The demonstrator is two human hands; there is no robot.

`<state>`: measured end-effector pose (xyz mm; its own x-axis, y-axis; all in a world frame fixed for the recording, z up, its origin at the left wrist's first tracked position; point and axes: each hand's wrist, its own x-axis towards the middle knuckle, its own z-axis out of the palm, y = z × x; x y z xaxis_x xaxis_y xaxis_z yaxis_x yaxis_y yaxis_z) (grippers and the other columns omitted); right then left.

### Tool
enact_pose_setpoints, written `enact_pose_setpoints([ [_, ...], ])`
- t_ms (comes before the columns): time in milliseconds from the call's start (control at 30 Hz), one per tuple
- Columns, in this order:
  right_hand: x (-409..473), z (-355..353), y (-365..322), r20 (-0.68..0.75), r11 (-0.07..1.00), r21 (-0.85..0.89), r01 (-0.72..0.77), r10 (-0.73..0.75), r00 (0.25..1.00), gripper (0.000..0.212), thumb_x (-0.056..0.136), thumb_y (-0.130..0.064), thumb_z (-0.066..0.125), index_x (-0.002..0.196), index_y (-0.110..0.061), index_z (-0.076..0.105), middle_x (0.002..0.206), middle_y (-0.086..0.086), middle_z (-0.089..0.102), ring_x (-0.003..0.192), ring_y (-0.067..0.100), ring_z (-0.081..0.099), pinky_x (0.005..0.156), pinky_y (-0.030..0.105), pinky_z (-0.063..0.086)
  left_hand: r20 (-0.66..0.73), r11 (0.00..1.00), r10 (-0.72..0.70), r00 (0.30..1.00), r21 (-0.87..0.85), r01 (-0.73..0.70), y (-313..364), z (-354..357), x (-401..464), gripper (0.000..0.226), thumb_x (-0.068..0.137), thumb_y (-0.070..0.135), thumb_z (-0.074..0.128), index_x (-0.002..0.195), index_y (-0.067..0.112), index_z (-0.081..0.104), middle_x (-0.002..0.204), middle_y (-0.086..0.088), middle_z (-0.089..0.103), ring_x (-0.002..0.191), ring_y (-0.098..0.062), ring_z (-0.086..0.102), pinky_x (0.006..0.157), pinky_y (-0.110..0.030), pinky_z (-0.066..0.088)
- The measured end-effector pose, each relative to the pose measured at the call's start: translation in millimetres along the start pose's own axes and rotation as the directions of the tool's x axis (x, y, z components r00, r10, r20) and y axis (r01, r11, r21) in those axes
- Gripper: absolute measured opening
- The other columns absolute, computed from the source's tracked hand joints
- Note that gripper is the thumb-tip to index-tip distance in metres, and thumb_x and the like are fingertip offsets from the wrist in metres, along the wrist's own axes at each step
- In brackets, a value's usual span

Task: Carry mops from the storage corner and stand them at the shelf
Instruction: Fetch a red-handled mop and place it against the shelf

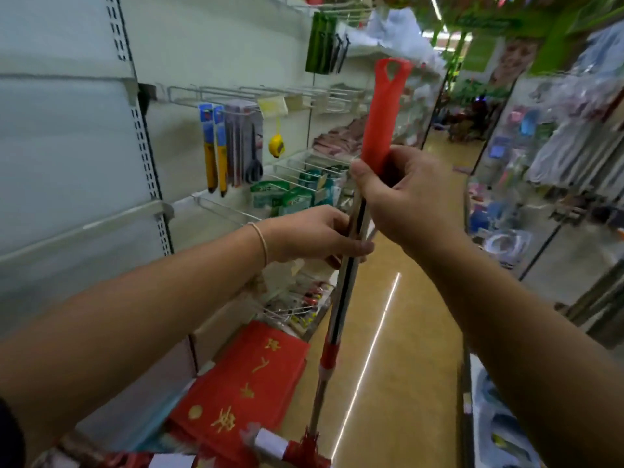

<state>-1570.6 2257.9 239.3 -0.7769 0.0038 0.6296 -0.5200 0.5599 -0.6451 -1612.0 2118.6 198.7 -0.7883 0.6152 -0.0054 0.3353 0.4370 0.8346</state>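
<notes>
We hold the mop (337,298) upright in the aisle, just right of the shelf (216,106) | right hand (408,204) clamped under its red grip (top end) | left hand (314,234) clamped on the pole just below | red mop head down near the floor (405,332)

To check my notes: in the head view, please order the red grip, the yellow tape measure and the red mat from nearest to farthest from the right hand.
1. Red grip: held at its lower end by the right hand.
2. Yellow tape measure: hangs to the left.
3. Red mat: low left, by the floor.
</notes>
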Motion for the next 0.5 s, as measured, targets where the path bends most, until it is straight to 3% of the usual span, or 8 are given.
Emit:
enact_pose_setpoints([
  [133, 42.8, 19.7, 16.0, 0.076, 0.989, 0.125, 0.074, -0.084, 0.994, 0.020, 0.091, -0.036, 0.069, 0.094, -0.016, 0.069, 0.077, 0.009, 0.068, 0.068, 0.025, 0.065, 0.062, 0.046, 0.056, -0.156, 0.995, -0.095, 0.983, 0.027, 0.101, -9.7, -27.3, 16.4, 0.031, 0.088, 0.040, 0.066, 0.102, 0.012, 0.071, 0.102, -0.004, 0.074, 0.096, -0.020, 0.071, 0.092, -0.045, 0.056],
  [233, 76.5, 32.8, 23.2, 0.115, 0.970, 0.194, 0.146, -0.170, 0.979, 0.022, 0.091, -0.036, 0.068, 0.091, -0.014, 0.070, 0.074, 0.012, 0.067, 0.065, 0.028, 0.063, 0.059, 0.049, 0.054, -0.264, 0.987, -0.153, 0.952, 0.011, 0.162, -11.6, -46.1, 23.5, 0.041, 0.080, 0.053, 0.069, 0.097, 0.015, 0.072, 0.101, -0.006, 0.074, 0.098, -0.026, 0.070, 0.091, -0.050, 0.055],
  [367, 113.8, 53.4, 26.3, 0.170, 0.940, 0.287, 0.185, -0.240, 0.956, 0.025, 0.092, -0.038, 0.067, 0.091, -0.012, 0.071, 0.074, 0.011, 0.068, 0.066, 0.027, 0.065, 0.062, 0.047, 0.055, -0.418, 0.979, -0.197, 0.887, -0.036, 0.201, -9.3, -68.7, 28.0, 0.038, 0.089, 0.033, 0.068, 0.105, -0.002, 0.067, 0.108, -0.022, 0.069, 0.102, -0.036, 0.066, 0.091, -0.051, 0.055],
  [500, 140.9, 83.6, 20.0, 0.177, 0.900, 0.387, 0.203, -0.288, 0.941, 0.029, 0.089, -0.039, 0.068, 0.088, -0.010, 0.071, 0.072, 0.013, 0.066, 0.065, 0.030, 0.064, 0.060, 0.048, 0.053, -0.575, 0.963, -0.263, 0.775, -0.102, 0.251, -7.6, -85.1, 22.5, 0.036, 0.088, 0.027, 0.069, 0.109, -0.003, 0.067, 0.109, -0.019, 0.070, 0.103, -0.032, 0.067, 0.089, -0.042, 0.058],
])
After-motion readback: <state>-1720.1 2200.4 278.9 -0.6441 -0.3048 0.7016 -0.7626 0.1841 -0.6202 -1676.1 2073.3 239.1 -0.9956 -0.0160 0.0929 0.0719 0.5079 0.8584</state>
